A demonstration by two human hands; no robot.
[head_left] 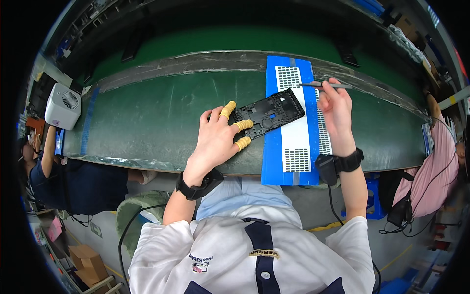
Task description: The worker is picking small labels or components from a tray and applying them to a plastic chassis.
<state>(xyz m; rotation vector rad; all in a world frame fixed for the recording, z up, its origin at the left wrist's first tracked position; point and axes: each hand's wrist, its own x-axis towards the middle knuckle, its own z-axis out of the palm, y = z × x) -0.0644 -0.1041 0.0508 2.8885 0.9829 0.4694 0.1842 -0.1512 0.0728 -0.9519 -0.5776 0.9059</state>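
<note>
Flat black plastic shell (274, 110) was pinched by left hand (215, 137) | thin grey tweezers (341, 86) by right hand (338, 110) | small black bits (296, 160) were left on white sheet (293, 133) | done: couldn't tell

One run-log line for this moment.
left hand: holds black housing; right hand: holds tweezers, tips at gridded white sheet; sheet: on blue backing
</note>
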